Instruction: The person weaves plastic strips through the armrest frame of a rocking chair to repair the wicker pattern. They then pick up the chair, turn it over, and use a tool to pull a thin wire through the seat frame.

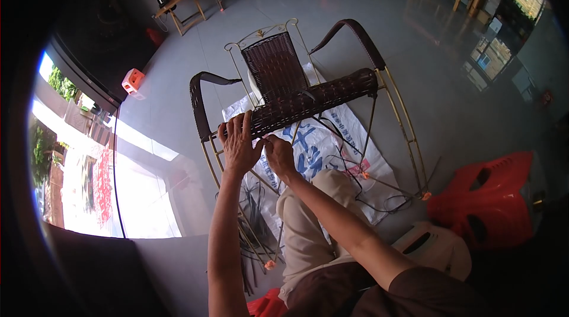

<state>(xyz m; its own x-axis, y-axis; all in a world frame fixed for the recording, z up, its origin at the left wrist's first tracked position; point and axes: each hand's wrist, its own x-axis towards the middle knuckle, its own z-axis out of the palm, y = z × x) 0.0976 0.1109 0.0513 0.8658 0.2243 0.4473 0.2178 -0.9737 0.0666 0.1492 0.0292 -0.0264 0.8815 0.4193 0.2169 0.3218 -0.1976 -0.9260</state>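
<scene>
Under the splayed left hand (pixel 238 146) lies the woven seat (pixel 320 99); beside it the right hand (pixel 280 154) curls, grip unclear: likely weaving, tightening next.

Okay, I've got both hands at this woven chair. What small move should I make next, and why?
Perhaps steady the dark weave with your left hand and, if your right hand is pinching anything, gently draw it snug. The left lies spread over the weave's near edge; the right is curled just below it, its grip hidden.
</scene>
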